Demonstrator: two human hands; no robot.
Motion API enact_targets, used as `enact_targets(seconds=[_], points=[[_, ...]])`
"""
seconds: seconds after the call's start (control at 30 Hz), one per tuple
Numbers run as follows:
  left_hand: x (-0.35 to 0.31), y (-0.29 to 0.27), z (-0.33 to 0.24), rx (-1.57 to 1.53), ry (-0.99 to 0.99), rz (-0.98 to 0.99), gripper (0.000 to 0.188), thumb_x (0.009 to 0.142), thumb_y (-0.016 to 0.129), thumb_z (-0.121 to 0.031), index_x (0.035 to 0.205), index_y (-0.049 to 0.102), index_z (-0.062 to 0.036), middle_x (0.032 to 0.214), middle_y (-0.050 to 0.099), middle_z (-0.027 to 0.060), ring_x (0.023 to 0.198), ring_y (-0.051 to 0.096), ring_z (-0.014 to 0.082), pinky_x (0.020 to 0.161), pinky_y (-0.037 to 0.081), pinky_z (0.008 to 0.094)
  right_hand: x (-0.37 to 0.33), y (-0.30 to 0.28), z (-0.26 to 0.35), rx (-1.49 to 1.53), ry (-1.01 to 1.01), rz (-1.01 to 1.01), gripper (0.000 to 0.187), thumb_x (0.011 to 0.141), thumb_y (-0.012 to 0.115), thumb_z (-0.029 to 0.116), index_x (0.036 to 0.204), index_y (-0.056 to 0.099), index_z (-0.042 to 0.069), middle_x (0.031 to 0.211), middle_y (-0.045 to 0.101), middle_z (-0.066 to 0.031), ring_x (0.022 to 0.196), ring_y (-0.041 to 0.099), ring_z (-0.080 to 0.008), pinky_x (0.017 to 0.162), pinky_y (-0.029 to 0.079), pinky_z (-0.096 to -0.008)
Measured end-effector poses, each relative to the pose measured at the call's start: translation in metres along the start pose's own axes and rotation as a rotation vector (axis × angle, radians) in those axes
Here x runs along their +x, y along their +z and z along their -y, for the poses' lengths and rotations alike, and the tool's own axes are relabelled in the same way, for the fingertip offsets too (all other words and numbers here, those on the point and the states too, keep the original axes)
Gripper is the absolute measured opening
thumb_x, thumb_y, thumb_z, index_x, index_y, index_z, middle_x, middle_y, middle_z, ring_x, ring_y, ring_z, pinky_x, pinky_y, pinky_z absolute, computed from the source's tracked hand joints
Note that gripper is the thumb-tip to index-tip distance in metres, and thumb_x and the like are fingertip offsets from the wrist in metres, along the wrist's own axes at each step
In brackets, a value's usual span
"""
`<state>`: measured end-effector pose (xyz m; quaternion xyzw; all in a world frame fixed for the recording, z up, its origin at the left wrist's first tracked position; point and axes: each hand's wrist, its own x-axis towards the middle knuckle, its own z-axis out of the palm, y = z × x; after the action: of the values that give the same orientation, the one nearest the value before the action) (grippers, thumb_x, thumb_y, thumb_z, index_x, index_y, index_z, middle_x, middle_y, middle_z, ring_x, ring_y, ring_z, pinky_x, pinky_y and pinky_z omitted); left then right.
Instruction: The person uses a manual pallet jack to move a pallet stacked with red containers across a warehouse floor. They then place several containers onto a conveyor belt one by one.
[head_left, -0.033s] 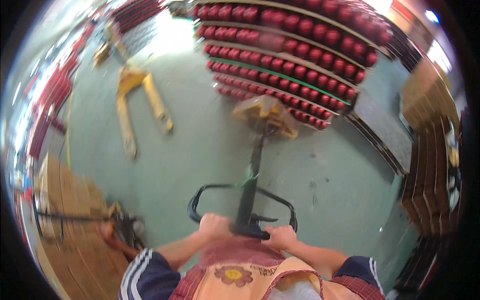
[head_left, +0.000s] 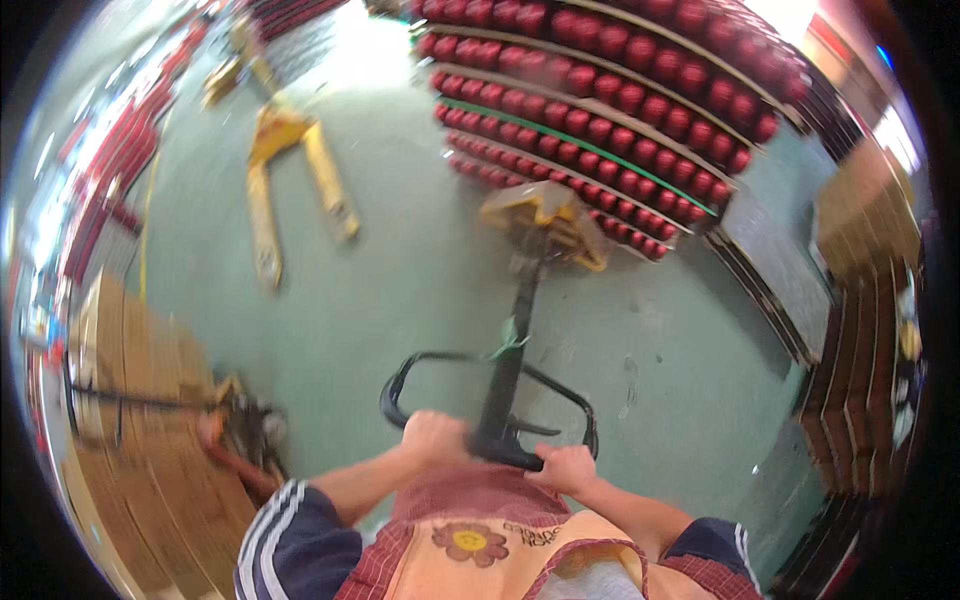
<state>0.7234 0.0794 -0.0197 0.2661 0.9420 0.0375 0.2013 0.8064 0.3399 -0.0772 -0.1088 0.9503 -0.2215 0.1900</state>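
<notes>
Pallet-jack handle (head_left: 500,450): black, smooth, bent into a rounded loop, close in front of the wearer's waist, between both hands. Left hand (head_left: 435,438) closed round the near bar on its left part, knuckles up. Right hand (head_left: 565,468) closed on the right part, same bar; fingertips underneath hidden from me. Small black lever (head_left: 535,430) inside the loop, beside the shaft.

Straight dark shaft (head_left: 518,305) runs away from the hands; green strip (head_left: 512,338), thin and limp, tied round it. Far end meets a yellow metal housing (head_left: 545,210), angular, scuffed, up against the stacked rows.

Wearer's side: peach apron (head_left: 420,560) with soft flower patch (head_left: 470,542), checked red edging; navy sleeves (head_left: 300,540), white stripes.

Beyond: layered rows of shiny red round pieces (head_left: 610,95), thin flat boards between layers, one green edge. Floor (head_left: 400,285) smooth grey-green, scuffed. Second pallet jack (head_left: 285,135) over to the left, yellow, two long blunt forks, paint worn. Nearer left, tan cardboard stack (head_left: 140,370), flat-sided, another thin black handle (head_left: 140,400) in front. Right side: grey flat slab (head_left: 770,265), cardboard boxes (head_left: 868,215), dark brown ridged stack (head_left: 850,385); rim blurry.
</notes>
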Motion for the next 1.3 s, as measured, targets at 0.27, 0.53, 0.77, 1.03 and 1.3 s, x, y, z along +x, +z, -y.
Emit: enact_targets(seconds=[0.27, 0.53, 0.77, 1.03, 1.3], points=[[-0.011, 0.039, -0.066, -0.183, -0.01, -0.076, 0.018, 0.062, 0.071, -0.027, 0.072, 0.075, -0.0123, 0.076, 0.072, 0.0098, 0.077, 0.071, 0.0284, 0.063, 0.054, 0.04, -0.053, 0.007, -0.041, -0.099, -0.059, -0.206, 0.028, 0.066, 0.076, 0.03, 0.082, 0.065, 0.01, 0.068, 0.067, -0.0157, 0.065, 0.066, -0.0368, 0.061, 0.052, -0.0456], [-0.09, 0.078, -0.127, -0.119, -0.053, -0.052, 0.031, 0.054, 0.083, -0.037, 0.082, 0.078, -0.0223, 0.086, 0.073, -0.0009, 0.086, 0.07, 0.0187, 0.069, 0.05, 0.0357, -0.141, 0.034, -0.04, -0.124, -0.108, -0.179, 0.026, 0.071, 0.073, 0.021, 0.084, 0.06, 0.004, 0.067, 0.06, -0.0196, 0.062, 0.058, -0.0422, 0.059, 0.048, -0.0455], [-0.239, 0.16, -0.182, -0.179, -0.062, -0.029, 0.027, 0.056, 0.081, -0.036, 0.078, 0.077, -0.0219, 0.079, 0.073, 0.0005, 0.077, 0.07, 0.0223, 0.06, 0.052, 0.0399, -0.284, 0.127, 0.007, -0.269, 0.002, -0.167, 0.029, 0.068, 0.074, 0.025, 0.088, 0.064, 0.007, 0.074, 0.066, -0.0184, 0.069, 0.064, -0.0408, 0.064, 0.052, -0.0488], [-0.307, 0.18, -0.229, -0.108, -0.259, -0.027, 0.036, 0.063, 0.072, -0.037, 0.087, 0.078, -0.0102, 0.09, 0.075, 0.0121, 0.087, 0.073, 0.028, 0.076, 0.058, 0.0398, -0.343, 0.129, 0.016, -0.25, -0.075, -0.008, 0.041, 0.068, 0.072, 0.046, 0.094, 0.068, 0.015, 0.082, 0.071, -0.0129, 0.08, 0.068, -0.0365, 0.072, 0.054, -0.0478], [-0.309, 0.149, -0.26, -0.117, -0.301, 0.06, 0.043, 0.067, 0.069, -0.045, 0.098, 0.077, -0.0149, 0.097, 0.074, 0.013, 0.093, 0.072, 0.0307, 0.079, 0.057, 0.0429, -0.356, 0.097, 0.008, -0.212, -0.116, 0.012, 0.043, 0.071, 0.068, 0.051, 0.1, 0.07, 0.019, 0.087, 0.072, -0.0142, 0.084, 0.069, -0.0351, 0.074, 0.055, -0.0471]])
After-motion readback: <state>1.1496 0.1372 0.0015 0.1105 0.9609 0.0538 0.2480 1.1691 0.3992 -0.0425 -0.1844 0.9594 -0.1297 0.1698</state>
